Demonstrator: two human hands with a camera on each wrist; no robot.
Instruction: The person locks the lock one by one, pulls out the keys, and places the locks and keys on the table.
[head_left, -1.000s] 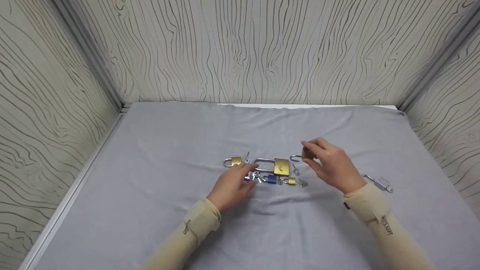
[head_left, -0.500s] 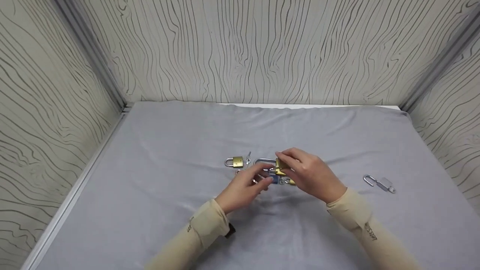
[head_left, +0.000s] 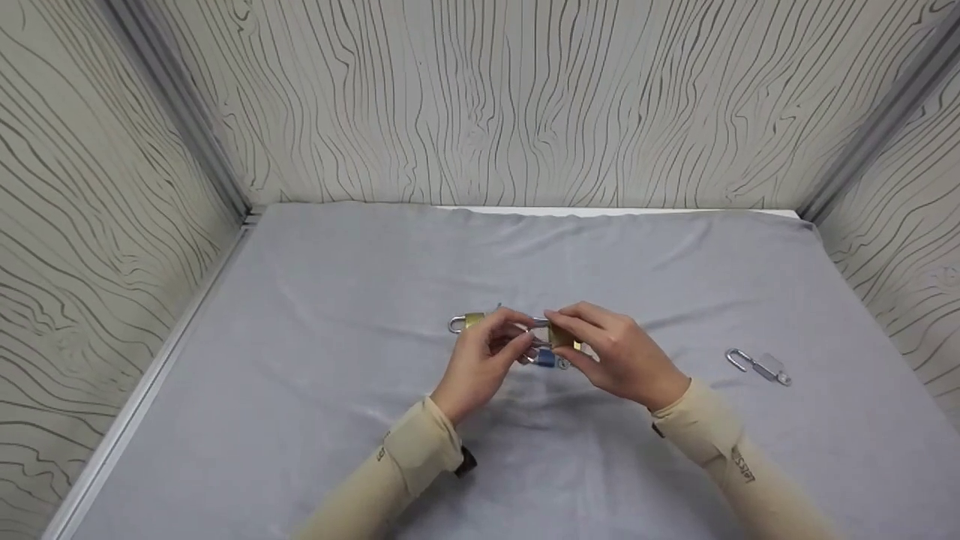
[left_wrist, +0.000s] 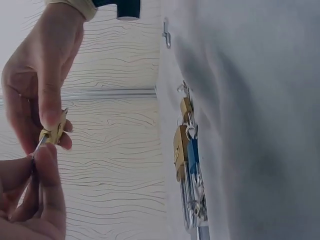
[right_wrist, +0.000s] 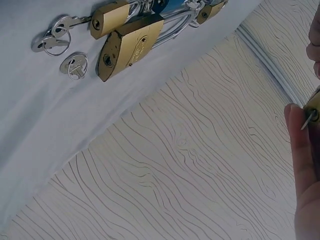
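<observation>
Above the cluster of locks, my right hand (head_left: 626, 352) grips the body of a brass padlock (head_left: 560, 335) between thumb and fingers. My left hand (head_left: 476, 364) pinches the padlock's silver shackle (left_wrist: 39, 144) from the other side. In the left wrist view the lock is held well off the cloth. A thin metal piece (right_wrist: 308, 120), perhaps a key seen edge-on, sticks out of its keyhole end in the right wrist view. Fingers hide much of the lock, so whether the shackle is locked in cannot be told.
Beneath the hands lie a large brass padlock (right_wrist: 131, 47), a small brass one (right_wrist: 110, 20), a blue padlock (head_left: 545, 358) and loose keys (right_wrist: 75, 65). Another brass padlock (head_left: 472, 320) lies left. A clear padlock (head_left: 766, 366) with its shackle open lies right on grey cloth (head_left: 337, 300).
My right hand has brought the brass padlock leftward from beyond the large padlock. My left hand has lifted from the locks and taken hold of the shackle.
</observation>
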